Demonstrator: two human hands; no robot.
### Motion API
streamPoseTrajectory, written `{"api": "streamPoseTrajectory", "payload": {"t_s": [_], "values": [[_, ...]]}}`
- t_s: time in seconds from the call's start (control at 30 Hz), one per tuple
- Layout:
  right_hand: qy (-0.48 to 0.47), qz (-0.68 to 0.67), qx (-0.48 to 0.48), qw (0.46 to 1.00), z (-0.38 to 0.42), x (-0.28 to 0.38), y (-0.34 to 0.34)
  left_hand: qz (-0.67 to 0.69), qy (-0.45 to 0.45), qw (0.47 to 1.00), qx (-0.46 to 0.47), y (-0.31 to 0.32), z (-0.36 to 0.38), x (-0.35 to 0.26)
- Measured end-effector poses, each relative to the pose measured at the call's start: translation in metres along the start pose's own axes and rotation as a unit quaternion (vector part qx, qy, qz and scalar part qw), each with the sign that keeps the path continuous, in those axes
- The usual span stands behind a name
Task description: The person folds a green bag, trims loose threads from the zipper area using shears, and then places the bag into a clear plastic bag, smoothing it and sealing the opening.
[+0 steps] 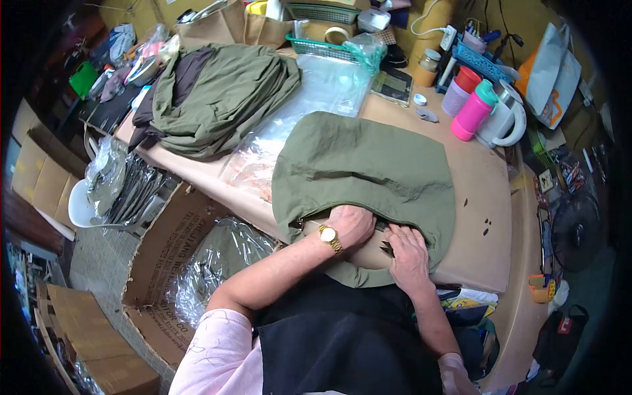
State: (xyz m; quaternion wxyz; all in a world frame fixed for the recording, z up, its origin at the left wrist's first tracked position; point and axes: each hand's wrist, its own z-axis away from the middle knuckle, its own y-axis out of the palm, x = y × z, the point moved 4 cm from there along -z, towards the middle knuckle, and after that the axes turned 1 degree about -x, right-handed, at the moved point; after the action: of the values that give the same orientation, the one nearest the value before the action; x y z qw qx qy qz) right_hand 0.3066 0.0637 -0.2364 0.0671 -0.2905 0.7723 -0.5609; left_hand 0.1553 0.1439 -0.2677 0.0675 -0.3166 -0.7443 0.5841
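Observation:
An olive-green fabric piece, shaped like a bag or cover, lies spread on the tan tabletop with its curved opening toward me. My left hand, wearing a gold watch on the wrist, reaches into that opening; its fingertips are hidden under the fabric. At the right side of the opening, my right hand bends its fingers over the fabric edge. Two dark pointed blades, apparently thread snips, stick out from beneath this hand. A dark seam or zip runs along the opening's edge.
More olive-green pieces are stacked at the back left, beside clear plastic bags. A pink bottle and a kettle stand back right. Below the table's left edge sits a cardboard box holding plastic-wrapped fabric.

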Motion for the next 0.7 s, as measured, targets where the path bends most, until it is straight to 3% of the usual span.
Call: {"api": "streamPoseTrajectory", "payload": {"t_s": [0.03, 0.1, 0.17, 0.2, 0.23, 0.3, 0.33, 0.4, 0.57, 0.6, 0.63, 0.7], "values": [[0.006, 0.002, -0.001, 1.0, 0.001, 0.0, 0.0, 0.004, -0.002, 0.999, 0.041, 0.004, -0.001, 0.0], [0.006, -0.012, 0.003, 1.0, 0.0, 0.0, 0.0, 0.058, -0.017, 0.998, 0.002, -0.003, -0.002, -0.002], [0.008, -0.023, 0.008, 1.0, 0.0, -0.001, 0.001, 0.031, 0.038, 0.996, 0.076, -0.004, -0.005, -0.012], [0.005, -0.013, 0.012, 1.0, 0.001, -0.002, 0.001, 0.048, 0.106, 0.992, -0.054, 0.003, -0.003, -0.013], [0.004, -0.004, 0.016, 1.0, 0.001, -0.002, 0.002, 0.048, 0.105, 0.992, -0.055, 0.008, -0.01, -0.011], [0.002, -0.013, 0.015, 1.0, -0.001, -0.002, -0.001, -0.001, 0.159, 0.984, 0.086, 0.027, -0.029, -0.008], [0.001, -0.023, 0.013, 1.0, -0.001, -0.001, -0.002, 0.087, 0.159, 0.983, -0.021, 0.022, -0.042, -0.006], [0.005, -0.028, 0.021, 0.999, -0.002, -0.003, -0.002, 0.04, 0.175, 0.984, -0.015, 0.027, -0.06, 0.001], [0.015, -0.047, 0.014, 0.999, -0.009, -0.012, -0.011, -0.071, 0.187, 0.979, 0.03, 0.037, -0.063, 0.011], [0.085, -0.122, 0.044, 0.988, -0.01, -0.025, -0.014, -0.067, 0.189, 0.979, 0.043, 0.03, -0.047, 0.007], [0.155, -0.198, 0.072, 0.965, -0.008, -0.038, -0.015, -0.038, 0.184, 0.979, 0.076, 0.019, -0.028, 0.0], [0.147, -0.136, 0.066, 0.977, 0.0, -0.066, -0.011, 0.112, 0.103, 0.977, 0.151, -0.049, 0.016, -0.032]]}}
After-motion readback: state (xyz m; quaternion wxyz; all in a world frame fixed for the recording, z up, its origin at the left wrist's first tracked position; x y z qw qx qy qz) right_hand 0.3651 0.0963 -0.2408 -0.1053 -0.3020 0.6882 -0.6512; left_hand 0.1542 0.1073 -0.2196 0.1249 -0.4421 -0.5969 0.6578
